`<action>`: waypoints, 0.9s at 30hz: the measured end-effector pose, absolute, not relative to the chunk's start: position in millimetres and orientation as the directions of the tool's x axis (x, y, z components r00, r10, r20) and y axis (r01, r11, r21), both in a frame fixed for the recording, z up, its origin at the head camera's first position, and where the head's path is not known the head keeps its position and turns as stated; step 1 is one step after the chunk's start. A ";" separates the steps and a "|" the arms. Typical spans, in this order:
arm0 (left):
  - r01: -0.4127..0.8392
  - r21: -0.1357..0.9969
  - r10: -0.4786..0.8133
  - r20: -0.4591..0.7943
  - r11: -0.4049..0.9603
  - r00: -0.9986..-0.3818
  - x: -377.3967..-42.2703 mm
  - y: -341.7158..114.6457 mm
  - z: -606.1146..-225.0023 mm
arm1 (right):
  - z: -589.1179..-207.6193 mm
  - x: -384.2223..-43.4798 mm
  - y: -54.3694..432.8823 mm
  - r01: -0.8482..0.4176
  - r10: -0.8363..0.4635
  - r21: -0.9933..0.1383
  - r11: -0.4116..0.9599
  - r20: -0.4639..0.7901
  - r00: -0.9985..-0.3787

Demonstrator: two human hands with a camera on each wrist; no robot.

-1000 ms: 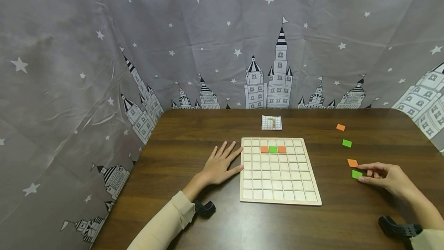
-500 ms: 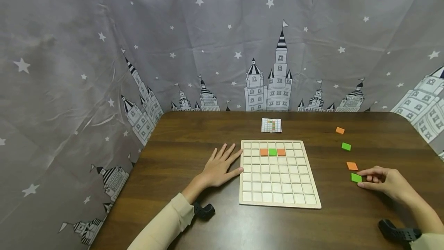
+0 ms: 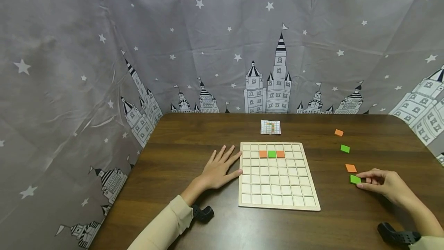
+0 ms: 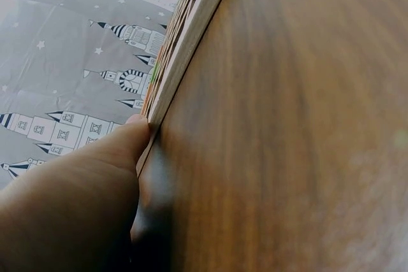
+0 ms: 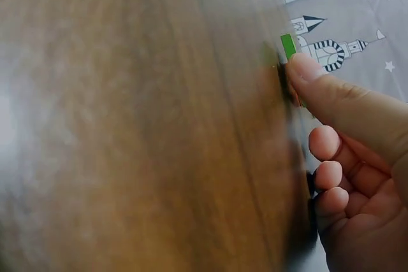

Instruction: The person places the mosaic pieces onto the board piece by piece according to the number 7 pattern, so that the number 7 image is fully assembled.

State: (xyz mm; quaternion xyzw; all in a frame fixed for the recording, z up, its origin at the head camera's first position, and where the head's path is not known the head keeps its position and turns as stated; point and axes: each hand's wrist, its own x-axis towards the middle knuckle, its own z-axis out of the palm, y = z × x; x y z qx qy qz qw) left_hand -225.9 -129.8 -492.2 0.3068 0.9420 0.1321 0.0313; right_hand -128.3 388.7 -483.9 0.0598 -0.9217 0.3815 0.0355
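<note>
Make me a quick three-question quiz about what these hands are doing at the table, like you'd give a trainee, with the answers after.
1. Multiple choice: What colour is the tile that the right hand pinches?
A) orange
B) green
C) blue

2. True or false: The left hand touches the edge of the board.

3. Count: How many orange tiles sit in the squares of the board?

Key: 1. B; 2. True; 3. Two
</note>
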 end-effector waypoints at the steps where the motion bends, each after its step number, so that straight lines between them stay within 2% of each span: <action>1: 0.570 0.268 0.587 0.022 0.776 -0.809 -225.5 -129.7 -491.9 | -483.1 -128.0 388.3 -0.130 -0.077 -0.700 0.703 0.106 -0.991; 7: 0.570 0.274 0.586 0.027 0.775 -0.810 -223.1 -130.1 -489.7 | -475.4 -128.9 384.2 -0.127 -0.073 -0.707 0.696 0.106 -0.992; 17: 0.570 0.290 0.588 0.030 0.769 -0.809 -225.6 -130.1 -492.5 | -459.7 -138.5 371.8 -0.229 -0.102 -0.721 0.654 0.217 -0.971; 27: 0.571 0.295 0.588 0.037 0.766 -0.808 -227.6 -131.4 -497.9 | -448.1 -151.5 348.9 -0.260 -0.131 -0.746 0.613 0.229 -0.965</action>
